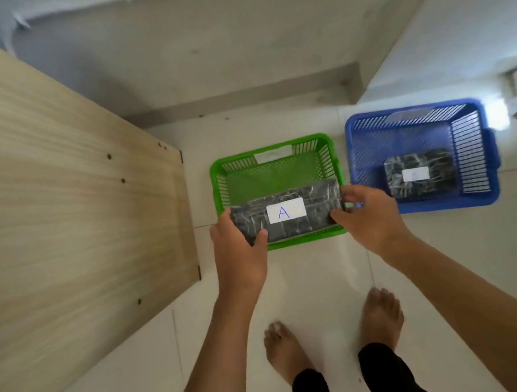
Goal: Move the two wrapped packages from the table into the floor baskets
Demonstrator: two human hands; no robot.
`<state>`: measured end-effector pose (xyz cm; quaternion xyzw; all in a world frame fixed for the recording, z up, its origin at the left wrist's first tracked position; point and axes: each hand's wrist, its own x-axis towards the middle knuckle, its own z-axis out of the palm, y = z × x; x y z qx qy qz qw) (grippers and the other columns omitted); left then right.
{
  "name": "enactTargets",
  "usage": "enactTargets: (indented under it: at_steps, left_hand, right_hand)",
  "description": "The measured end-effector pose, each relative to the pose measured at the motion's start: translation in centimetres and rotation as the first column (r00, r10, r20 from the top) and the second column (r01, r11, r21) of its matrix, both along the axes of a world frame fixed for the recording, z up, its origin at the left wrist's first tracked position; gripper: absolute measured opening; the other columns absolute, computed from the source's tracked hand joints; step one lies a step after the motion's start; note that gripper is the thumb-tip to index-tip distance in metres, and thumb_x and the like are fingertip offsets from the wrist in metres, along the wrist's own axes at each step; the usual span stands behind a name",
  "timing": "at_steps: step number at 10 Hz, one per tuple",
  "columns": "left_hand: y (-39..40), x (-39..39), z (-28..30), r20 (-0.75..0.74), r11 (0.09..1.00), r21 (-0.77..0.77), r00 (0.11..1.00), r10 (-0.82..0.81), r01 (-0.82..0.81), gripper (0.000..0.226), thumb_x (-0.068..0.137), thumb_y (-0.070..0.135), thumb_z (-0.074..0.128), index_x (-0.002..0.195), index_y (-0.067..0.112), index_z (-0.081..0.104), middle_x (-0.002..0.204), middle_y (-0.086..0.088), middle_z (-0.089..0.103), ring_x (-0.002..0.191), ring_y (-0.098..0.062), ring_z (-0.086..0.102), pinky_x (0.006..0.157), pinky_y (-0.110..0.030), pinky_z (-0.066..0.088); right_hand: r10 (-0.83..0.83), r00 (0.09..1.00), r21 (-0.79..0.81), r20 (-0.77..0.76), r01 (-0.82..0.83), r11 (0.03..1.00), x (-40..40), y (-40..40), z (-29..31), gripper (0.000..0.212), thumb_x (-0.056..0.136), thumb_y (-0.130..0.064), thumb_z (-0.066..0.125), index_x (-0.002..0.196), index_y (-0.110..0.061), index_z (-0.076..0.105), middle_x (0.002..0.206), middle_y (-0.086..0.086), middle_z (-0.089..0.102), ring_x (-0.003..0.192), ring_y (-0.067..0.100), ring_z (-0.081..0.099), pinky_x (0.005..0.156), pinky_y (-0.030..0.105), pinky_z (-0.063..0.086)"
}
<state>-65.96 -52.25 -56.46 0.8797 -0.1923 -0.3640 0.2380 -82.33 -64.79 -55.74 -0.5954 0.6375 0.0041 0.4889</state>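
Note:
A dark wrapped package with a white label marked "A" is held over the near edge of the green floor basket. My left hand grips its left end and my right hand grips its right end. A second dark wrapped package with a white label lies inside the blue floor basket, to the right of the green one.
The light wooden table fills the left side, its corner close to the green basket. The floor is white tile. My bare feet stand just behind the baskets. A grey wall base runs behind them.

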Motion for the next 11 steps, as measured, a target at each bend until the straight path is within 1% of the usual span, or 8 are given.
enactTargets:
  at_steps: [1,3,4,6,8,9,10,11]
  left_hand:
    - [-0.5,-0.2,-6.9,0.024,0.999,0.042,1.000,-0.011,0.010,0.073,0.089,0.022,0.074,0.149,0.008,0.036,0.140,-0.011,0.045,0.127,-0.026,0.052,0.108,-0.030,0.041]
    - [-1.9,0.2,-17.1,0.049,0.993,0.092,0.996,-0.073,0.068,0.075,0.088,0.021,0.075,0.150,0.007,0.035,0.146,-0.012,0.045,0.135,-0.028,0.048,0.114,-0.039,0.040]
    - [-2.2,0.8,-20.8,0.066,0.991,0.097,0.993,-0.096,0.090,0.072,0.085,0.017,0.078,0.146,0.006,0.041,0.142,-0.013,0.049,0.132,-0.029,0.049,0.113,-0.045,0.042]
    - [-1.9,0.6,-24.5,0.065,0.992,0.083,0.993,-0.102,0.096,0.065,0.085,0.014,0.078,0.141,0.005,0.045,0.138,-0.012,0.052,0.131,-0.028,0.051,0.112,-0.045,0.043]
    - [-1.3,-0.1,-24.3,-0.009,0.994,0.070,0.997,-0.078,0.079,0.064,0.090,0.012,0.071,0.147,0.009,0.041,0.144,-0.009,0.053,0.136,-0.026,0.049,0.114,-0.046,0.041]
    - [-0.8,-0.2,-22.0,-0.021,0.993,0.068,0.995,-0.097,0.098,0.059,0.089,0.011,0.070,0.142,0.011,0.045,0.139,-0.010,0.057,0.130,-0.027,0.055,0.110,-0.045,0.046]
    - [-0.2,-0.2,-17.9,0.027,0.981,0.080,0.984,-0.177,0.174,0.062,0.091,0.017,0.068,0.147,0.014,0.042,0.141,-0.009,0.054,0.129,-0.027,0.054,0.106,-0.046,0.047]
    - [-0.1,0.0,-12.4,0.149,0.942,0.172,0.938,-0.314,0.288,0.068,0.095,0.026,0.060,0.156,0.020,0.030,0.154,-0.003,0.042,0.136,-0.027,0.046,0.104,-0.047,0.047]
  right_hand:
    - [0.092,0.995,-0.007,-0.042,-0.092,0.996,0.2,-0.1,-6.6,0.033,0.084,-0.008,0.067,0.114,-0.022,0.069,0.097,-0.003,0.069,0.076,0.012,0.066,0.065,0.011,0.049]
    - [0.220,0.974,0.031,-0.056,-0.219,0.975,0.9,-0.1,-16.1,0.034,0.087,-0.002,0.055,0.114,-0.020,0.062,0.099,0.004,0.067,0.090,0.025,0.063,0.074,0.034,0.051]
    - [0.288,0.955,0.046,-0.076,-0.285,0.957,1.3,-0.3,-19.8,0.039,0.086,0.002,0.054,0.120,-0.014,0.058,0.107,0.008,0.065,0.100,0.028,0.061,0.076,0.025,0.040]
    - [0.293,0.948,0.094,-0.121,-0.283,0.955,1.7,-0.5,-23.5,0.040,0.086,0.002,0.055,0.125,-0.005,0.052,0.119,0.016,0.060,0.104,0.028,0.057,0.081,0.025,0.039]
    - [0.307,0.948,0.149,-0.087,-0.292,0.945,1.3,0.1,-23.2,0.050,0.085,0.001,0.055,0.133,-0.012,0.047,0.121,0.013,0.061,0.107,0.029,0.059,0.083,0.029,0.045]
    - [0.306,0.950,0.037,-0.059,-0.305,0.952,1.0,-0.1,-20.7,0.049,0.083,0.002,0.054,0.129,-0.015,0.054,0.115,0.014,0.064,0.095,0.026,0.059,0.077,0.029,0.045]
    - [0.360,0.929,-0.077,-0.087,-0.366,0.927,0.7,0.1,-16.9,0.046,0.084,-0.001,0.055,0.129,-0.011,0.055,0.121,0.014,0.061,0.105,0.030,0.059,0.087,0.042,0.053]
    - [0.469,0.854,-0.132,-0.225,-0.504,0.854,0.5,0.3,-11.7,0.052,0.088,-0.011,0.054,0.140,-0.013,0.045,0.136,0.012,0.052,0.126,0.030,0.047,0.103,0.049,0.044]
